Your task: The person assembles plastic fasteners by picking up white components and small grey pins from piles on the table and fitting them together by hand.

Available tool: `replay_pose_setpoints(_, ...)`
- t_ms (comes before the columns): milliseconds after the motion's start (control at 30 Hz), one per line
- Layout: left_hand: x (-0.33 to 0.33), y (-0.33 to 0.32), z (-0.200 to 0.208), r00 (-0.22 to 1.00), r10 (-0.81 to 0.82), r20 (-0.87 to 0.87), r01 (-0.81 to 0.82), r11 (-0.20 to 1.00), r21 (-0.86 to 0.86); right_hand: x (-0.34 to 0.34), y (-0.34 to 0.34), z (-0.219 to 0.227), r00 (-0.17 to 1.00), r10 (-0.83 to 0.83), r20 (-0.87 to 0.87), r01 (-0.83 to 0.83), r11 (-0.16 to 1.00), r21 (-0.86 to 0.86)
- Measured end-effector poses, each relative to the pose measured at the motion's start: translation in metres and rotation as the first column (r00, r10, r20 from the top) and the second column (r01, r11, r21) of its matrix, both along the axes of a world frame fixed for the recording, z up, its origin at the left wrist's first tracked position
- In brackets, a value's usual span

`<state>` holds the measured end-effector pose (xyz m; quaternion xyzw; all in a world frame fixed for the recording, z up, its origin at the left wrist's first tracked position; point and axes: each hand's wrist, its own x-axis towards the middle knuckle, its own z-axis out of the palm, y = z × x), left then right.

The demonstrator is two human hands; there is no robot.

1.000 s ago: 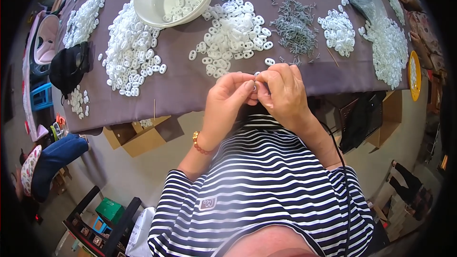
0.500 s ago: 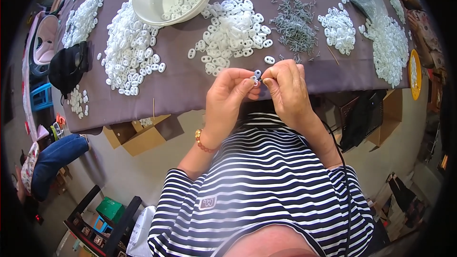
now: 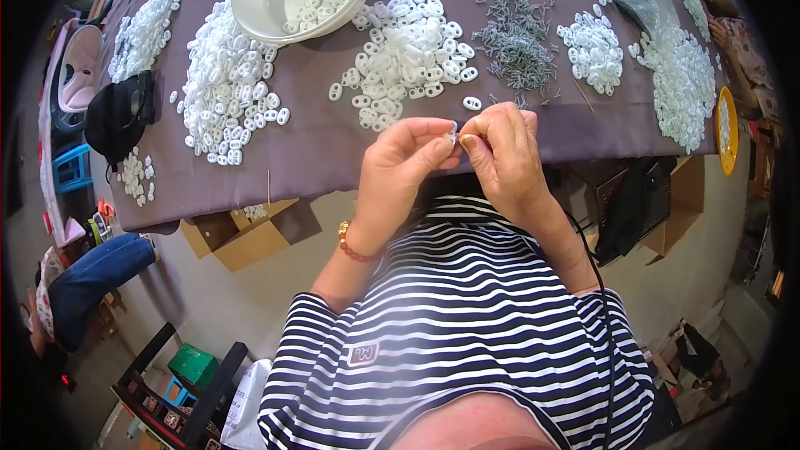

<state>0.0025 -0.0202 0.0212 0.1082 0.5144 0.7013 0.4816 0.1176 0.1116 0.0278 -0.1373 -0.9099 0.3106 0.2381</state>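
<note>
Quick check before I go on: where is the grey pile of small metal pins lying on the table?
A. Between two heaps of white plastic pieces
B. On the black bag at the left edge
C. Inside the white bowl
A: the grey pins lie on the brown cloth between the middle white heap and the smaller right heap.

Both hands now sit slightly farther right at the worktop's near edge, fingers (image 3: 467, 140) pinched tighter around the small white piece (image 3: 453, 135).
</note>
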Motion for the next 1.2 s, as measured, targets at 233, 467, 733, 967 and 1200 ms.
replay_pose_setpoints(233, -0.003, -0.001, 0.001, 0.997, -0.066, 0.047, 0.068, 0.996, -0.053, 0.003, 0.001, -0.003, 1.000, -0.023, 0.012, 0.023, 0.996, -0.087)
replay_pose_setpoints(467, 0.001, 0.001, 0.001, 0.998, -0.027, 0.063, 0.030, 0.998, -0.049, 0.002, -0.001, -0.002, 0.998, -0.057, -0.021, 0.055, 0.994, -0.090)
replay_pose_setpoints(733, 0.004, 0.002, 0.002, 0.996, -0.038, -0.078, 0.031, 0.996, -0.081, 0.001, 0.000, -0.005, 0.998, -0.060, -0.024, 0.057, 0.993, -0.107)
replay_pose_setpoints(967, 0.007, 0.004, 0.003, 0.987, -0.014, -0.162, -0.007, 0.992, -0.129, 0.002, 0.000, -0.008, 0.999, -0.040, 0.007, 0.041, 0.993, -0.113)
replay_pose_setpoints(1200, 0.013, 0.005, -0.002, 0.977, 0.009, -0.213, -0.038, 0.990, -0.134, 0.002, -0.002, -0.013, 0.998, -0.059, 0.001, 0.059, 0.993, -0.103)
